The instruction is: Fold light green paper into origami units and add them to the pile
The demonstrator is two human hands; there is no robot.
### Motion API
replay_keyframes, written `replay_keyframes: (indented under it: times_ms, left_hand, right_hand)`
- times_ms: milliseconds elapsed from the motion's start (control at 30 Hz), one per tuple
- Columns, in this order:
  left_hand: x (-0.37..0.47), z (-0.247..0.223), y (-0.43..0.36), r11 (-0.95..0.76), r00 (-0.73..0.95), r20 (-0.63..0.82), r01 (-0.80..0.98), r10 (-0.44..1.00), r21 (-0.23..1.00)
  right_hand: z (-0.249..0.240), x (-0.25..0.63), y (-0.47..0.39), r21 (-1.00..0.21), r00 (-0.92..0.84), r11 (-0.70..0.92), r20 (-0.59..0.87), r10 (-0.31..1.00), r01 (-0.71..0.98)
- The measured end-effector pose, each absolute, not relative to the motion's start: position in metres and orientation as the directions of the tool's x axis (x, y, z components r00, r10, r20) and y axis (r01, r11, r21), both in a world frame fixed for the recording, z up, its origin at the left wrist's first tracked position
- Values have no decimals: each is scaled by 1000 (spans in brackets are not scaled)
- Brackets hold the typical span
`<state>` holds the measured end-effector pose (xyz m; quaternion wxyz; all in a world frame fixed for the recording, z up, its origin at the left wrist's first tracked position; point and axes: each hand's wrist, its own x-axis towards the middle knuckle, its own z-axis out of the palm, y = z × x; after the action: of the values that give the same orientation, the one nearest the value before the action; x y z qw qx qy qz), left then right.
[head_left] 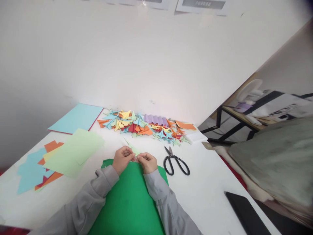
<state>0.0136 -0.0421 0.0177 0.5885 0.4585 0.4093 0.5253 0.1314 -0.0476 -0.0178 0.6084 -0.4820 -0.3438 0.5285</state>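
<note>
Both of my hands meet over the far edge of a green sheet (pixel 129 199). My left hand (pixel 123 159) pinches a small light green paper piece (pixel 132 146), whose pointed end sticks up beyond the fingers. From the other side, my right hand (pixel 147 162) has its thumb and fingertips closed on the same piece. The fingers hide the piece's lower part. Black-handled scissors (pixel 172 160) lie just right of my right hand, with their blades slightly apart and pointing away.
Many folded colored papers (pixel 140 125) lie along the wall. Light green sheets (pixel 73 151), colored scraps (pixel 33 169) and a light blue sheet (pixel 77 117) are at left. A black flat object (pixel 245 213) rests at the right edge of the white table (pixel 202 186).
</note>
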Motion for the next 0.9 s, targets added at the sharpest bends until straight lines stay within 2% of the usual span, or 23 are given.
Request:
replay_keyframes:
  times_ms: [400, 533, 900]
  left_hand:
    - [15, 16, -42, 14, 93, 8, -234, 996, 972]
    - [15, 16, -42, 4, 78, 15, -239, 997, 971]
    - [15, 16, -42, 19, 62, -4, -250, 998, 968]
  right_hand:
    - [-12, 132, -48, -858, 53, -88, -133, 990, -507]
    - [-8, 132, -49, -836, 33, -137, -182, 983, -531]
    - [-14, 131, -46, -840, 64, -89, -146, 987, -535]
